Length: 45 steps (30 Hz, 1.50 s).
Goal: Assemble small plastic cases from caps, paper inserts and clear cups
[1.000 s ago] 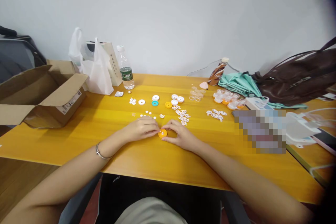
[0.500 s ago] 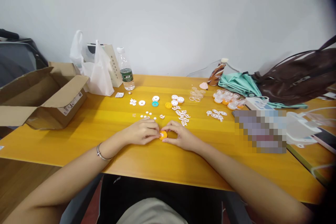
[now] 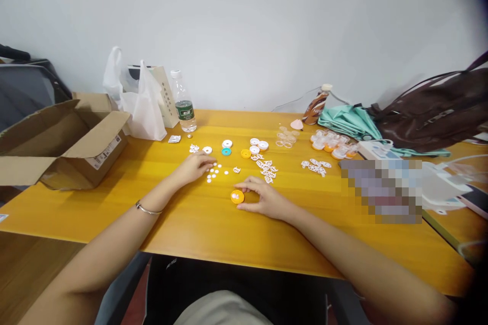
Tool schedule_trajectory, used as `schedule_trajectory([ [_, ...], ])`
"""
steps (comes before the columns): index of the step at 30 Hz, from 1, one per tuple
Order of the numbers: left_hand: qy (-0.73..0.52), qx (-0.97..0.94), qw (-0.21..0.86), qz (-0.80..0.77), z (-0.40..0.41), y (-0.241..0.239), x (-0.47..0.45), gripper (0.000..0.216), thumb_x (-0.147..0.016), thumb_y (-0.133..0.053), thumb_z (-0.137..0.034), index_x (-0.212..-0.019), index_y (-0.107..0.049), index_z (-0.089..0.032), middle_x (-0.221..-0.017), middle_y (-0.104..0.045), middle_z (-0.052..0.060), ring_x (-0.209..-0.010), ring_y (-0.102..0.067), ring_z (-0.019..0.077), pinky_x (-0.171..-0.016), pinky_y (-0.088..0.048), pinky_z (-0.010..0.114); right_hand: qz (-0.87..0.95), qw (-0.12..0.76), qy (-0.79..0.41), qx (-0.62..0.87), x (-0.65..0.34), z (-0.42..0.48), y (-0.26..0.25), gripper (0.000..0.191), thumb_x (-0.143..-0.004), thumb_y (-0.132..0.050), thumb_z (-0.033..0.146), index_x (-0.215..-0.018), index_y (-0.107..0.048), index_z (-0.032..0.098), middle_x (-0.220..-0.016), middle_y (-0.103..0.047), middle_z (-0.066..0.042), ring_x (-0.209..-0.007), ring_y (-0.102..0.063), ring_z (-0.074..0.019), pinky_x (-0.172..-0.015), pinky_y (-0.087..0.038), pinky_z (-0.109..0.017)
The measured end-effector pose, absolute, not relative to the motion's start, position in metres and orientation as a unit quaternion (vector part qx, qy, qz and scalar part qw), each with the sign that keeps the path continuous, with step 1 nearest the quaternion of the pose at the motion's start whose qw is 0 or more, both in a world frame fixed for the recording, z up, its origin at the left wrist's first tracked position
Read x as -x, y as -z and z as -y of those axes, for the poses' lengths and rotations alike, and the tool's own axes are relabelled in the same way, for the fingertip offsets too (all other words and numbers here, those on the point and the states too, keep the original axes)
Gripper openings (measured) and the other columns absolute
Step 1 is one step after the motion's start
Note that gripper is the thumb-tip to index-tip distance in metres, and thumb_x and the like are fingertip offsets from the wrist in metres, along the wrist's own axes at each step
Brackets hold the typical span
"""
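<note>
My right hand point(image 3: 267, 199) grips the rim of a small round orange cap point(image 3: 241, 201) between thumb and fingers, on or just above the table. A small whitish piece point(image 3: 235, 196) sits inside the cap. My left hand point(image 3: 195, 167) is farther back and to the left, its fingers bent together over the table; what they hold, if anything, is hidden. Beside its fingertips lie several small white discs point(image 3: 216, 171). White rings point(image 3: 207, 150) and a cluster of small white parts point(image 3: 194, 148) lie just behind that hand. One white openwork piece point(image 3: 237, 169) lies between my hands.
Behind are a teal ring point(image 3: 226, 152), a yellow cap point(image 3: 246, 154) and white openwork pieces point(image 3: 267, 166). Clear rings point(image 3: 286, 137) and orange-based clear-topped pieces point(image 3: 335, 143) lie right. A cardboard box point(image 3: 95, 147), water bottle point(image 3: 185, 106), brown drink bottle point(image 3: 317, 104) and bag point(image 3: 434, 106) stand around.
My left hand has left the orange cap and moved back and left to the small white discs. My right hand keeps the cap in about the same place.
</note>
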<state>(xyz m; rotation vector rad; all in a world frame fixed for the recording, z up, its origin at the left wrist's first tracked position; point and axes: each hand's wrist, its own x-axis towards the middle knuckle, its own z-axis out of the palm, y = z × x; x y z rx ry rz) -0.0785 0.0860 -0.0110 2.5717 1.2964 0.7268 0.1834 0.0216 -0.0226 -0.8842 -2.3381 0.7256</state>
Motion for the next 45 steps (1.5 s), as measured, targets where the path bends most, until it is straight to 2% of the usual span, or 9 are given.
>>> schedule_trajectory([
  [6,-0.200,-0.878,0.049,-0.432,-0.091,0.012,0.070,0.019,-0.083,-0.049,-0.023,-0.085,-0.067,-0.016,-0.084,-0.063,0.006,-0.079,-0.057,0.0162,-0.074,-0.044,0.027,0.849,0.294,-0.281,0.339,-0.183,-0.020,0.022,0.035,-0.077,-0.060,0.036,-0.108,-0.058,0.019,-0.086,-0.057,-0.005,-0.081,-0.056,-0.0149,-0.077,-0.047,-0.030],
  [16,-0.141,-0.896,-0.041,-0.420,-0.088,0.009,0.069,0.023,-0.086,-0.040,-0.018,-0.088,-0.063,-0.015,-0.087,-0.056,0.009,-0.080,-0.054,0.0170,-0.072,-0.043,0.027,0.803,0.394,-0.268,0.358,-0.186,-0.022,0.015,0.022,-0.083,-0.051,0.029,-0.100,-0.061,0.020,-0.082,-0.061,-0.004,-0.077,-0.058,-0.0141,-0.076,-0.048,-0.031],
  [20,-0.143,-0.903,-0.021,-0.404,-0.090,0.007,0.072,0.021,-0.084,-0.041,-0.015,-0.087,-0.063,-0.015,-0.087,-0.057,0.008,-0.078,-0.054,0.0157,-0.071,-0.043,0.027,0.799,0.400,-0.260,0.366,-0.187,-0.022,0.014,0.021,-0.083,-0.049,0.030,-0.098,-0.062,0.021,-0.082,-0.061,-0.003,-0.077,-0.058,-0.0141,-0.076,-0.048,-0.031],
  [23,-0.167,-0.894,0.043,-0.413,-0.094,0.008,0.074,0.019,-0.082,-0.044,-0.014,-0.086,-0.062,-0.015,-0.086,-0.059,0.007,-0.078,-0.056,0.0153,-0.072,-0.044,0.026,0.799,0.397,-0.255,0.372,-0.188,-0.022,0.015,0.021,-0.084,-0.048,0.030,-0.097,-0.063,0.021,-0.083,-0.062,-0.004,-0.078,-0.059,-0.0144,-0.076,-0.048,-0.031],
  [26,-0.187,-0.873,0.113,-0.436,-0.100,0.011,0.075,0.013,-0.080,-0.048,-0.016,-0.082,-0.061,-0.013,-0.078,-0.062,0.004,-0.070,-0.057,0.0128,-0.066,-0.045,0.023,0.798,0.397,-0.252,0.376,-0.189,-0.024,0.016,0.020,-0.084,-0.048,0.028,-0.095,-0.063,0.021,-0.084,-0.063,-0.004,-0.079,-0.059,-0.0146,-0.076,-0.048,-0.031],
  [29,-0.186,-0.870,0.121,-0.441,-0.103,0.011,0.074,0.011,-0.079,-0.049,-0.016,-0.080,-0.060,-0.013,-0.073,-0.062,0.003,-0.065,-0.057,0.0120,-0.062,-0.044,0.022,0.794,0.401,-0.252,0.382,-0.189,-0.024,0.016,0.020,-0.084,-0.048,0.028,-0.095,-0.063,0.021,-0.082,-0.063,-0.004,-0.077,-0.059,-0.0148,-0.074,-0.048,-0.031],
  [36,-0.157,-0.900,-0.006,-0.407,-0.094,0.005,0.070,0.017,-0.080,-0.047,-0.016,-0.074,-0.063,-0.015,-0.074,-0.060,0.006,-0.069,-0.055,0.0144,-0.064,-0.041,0.024,0.793,0.400,-0.252,0.383,-0.188,-0.024,0.016,0.021,-0.084,-0.048,0.029,-0.095,-0.064,0.022,-0.083,-0.064,-0.003,-0.077,-0.060,-0.0150,-0.075,-0.049,-0.032],
  [40,-0.214,-0.884,-0.016,-0.414,-0.080,0.001,0.059,0.014,-0.080,-0.050,-0.017,-0.076,-0.063,-0.014,-0.072,-0.060,0.006,-0.069,-0.056,0.0139,-0.063,-0.042,0.023,0.788,0.415,-0.246,0.383,-0.188,-0.022,0.015,0.019,-0.082,-0.050,0.029,-0.093,-0.064,0.022,-0.082,-0.064,-0.003,-0.076,-0.060,-0.0145,-0.074,-0.049,-0.031],
  [45,-0.352,-0.874,0.128,-0.308,-0.038,-0.008,0.031,0.013,-0.082,-0.052,-0.020,-0.089,-0.062,-0.015,-0.080,-0.065,0.003,-0.071,-0.059,0.0101,-0.068,-0.047,0.021,0.780,0.441,-0.253,0.365,-0.185,-0.013,0.013,0.019,-0.080,-0.056,0.029,-0.096,-0.063,0.022,-0.082,-0.066,-0.003,-0.074,-0.061,-0.0143,-0.074,-0.050,-0.031],
])
